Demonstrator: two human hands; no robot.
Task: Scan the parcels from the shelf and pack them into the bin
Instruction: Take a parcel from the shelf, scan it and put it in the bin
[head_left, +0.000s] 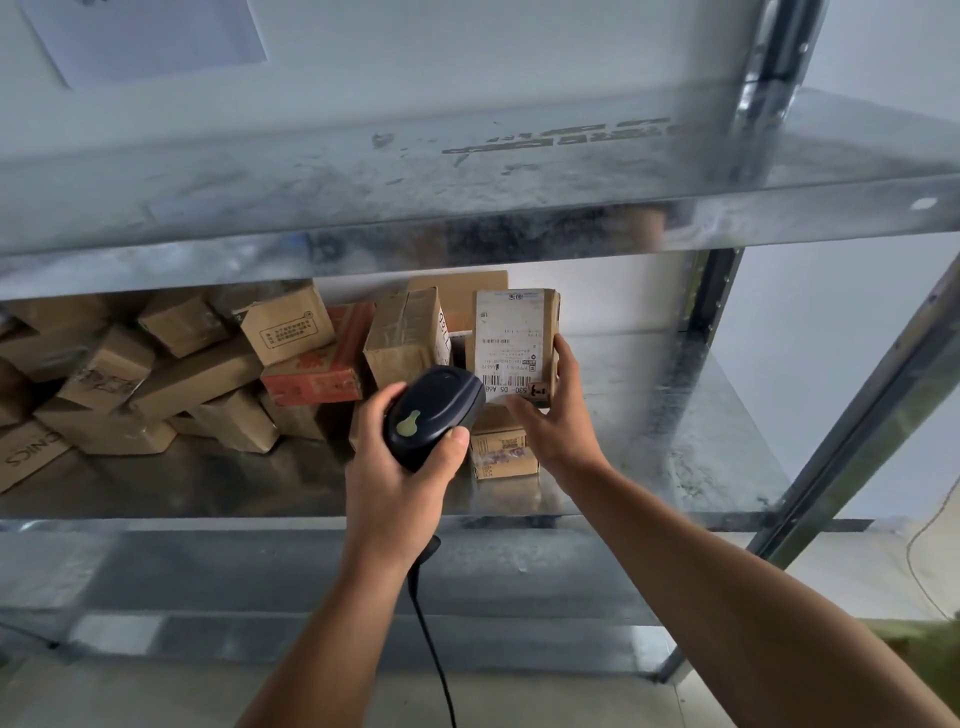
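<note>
Metal shelf (727, 467), right hand (558, 415) gripping parcel (514, 343), left hand (400, 467) clasping scanner (434, 410)

Black scanner (434, 410), brown parcel (517, 345), white label (511, 338).

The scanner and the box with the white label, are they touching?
Cannot tell. In the head view the scanner overlaps the labelled box's lower corner, so any gap is hidden.

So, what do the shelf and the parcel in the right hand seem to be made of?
Shelf: likely galvanized steel, given its mottled grey, shiny surface. Parcel in the right hand: brown corrugated cardboard, matte, with a white paper label.
</note>
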